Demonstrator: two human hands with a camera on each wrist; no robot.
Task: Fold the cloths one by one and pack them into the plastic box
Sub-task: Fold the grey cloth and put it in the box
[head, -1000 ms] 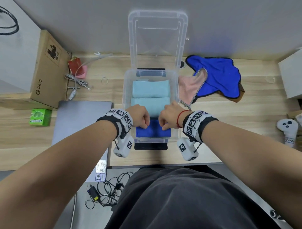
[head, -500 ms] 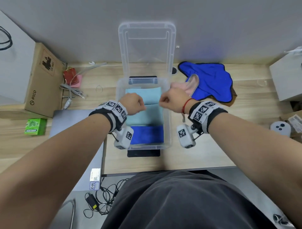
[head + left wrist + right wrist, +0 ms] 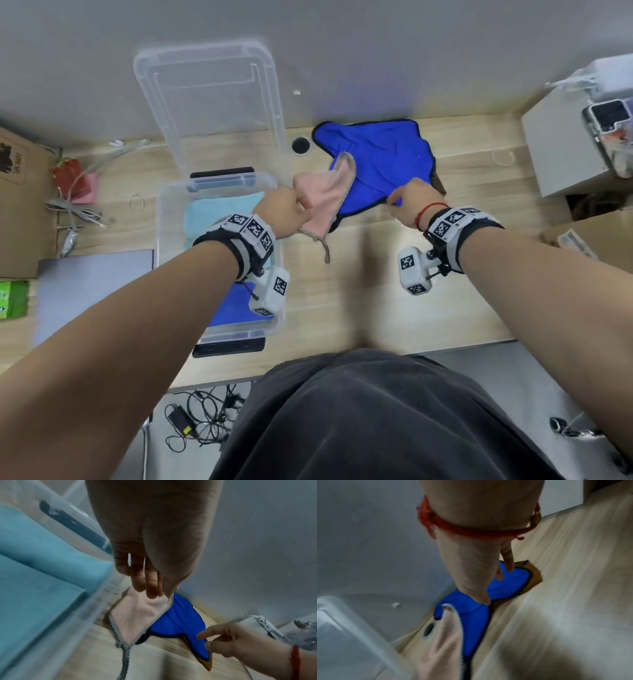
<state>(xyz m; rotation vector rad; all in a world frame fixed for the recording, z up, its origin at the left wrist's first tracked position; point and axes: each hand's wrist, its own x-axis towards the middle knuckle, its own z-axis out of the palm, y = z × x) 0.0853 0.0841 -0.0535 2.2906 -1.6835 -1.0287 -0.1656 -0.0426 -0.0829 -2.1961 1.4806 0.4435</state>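
Left hand pinching pink cloth at its near-left corner, just right of plastic box. Right hand pinching near edge of blue cloth, right of pink cloth. Folded teal cloths and folded blue cloth inside box.

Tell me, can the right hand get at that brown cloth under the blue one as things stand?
Probably yes, but only at its edge. The right hand is at the blue cloth, which covers most of the brown cloth. A brown corner peeks out beside the fingers, with nothing over it.
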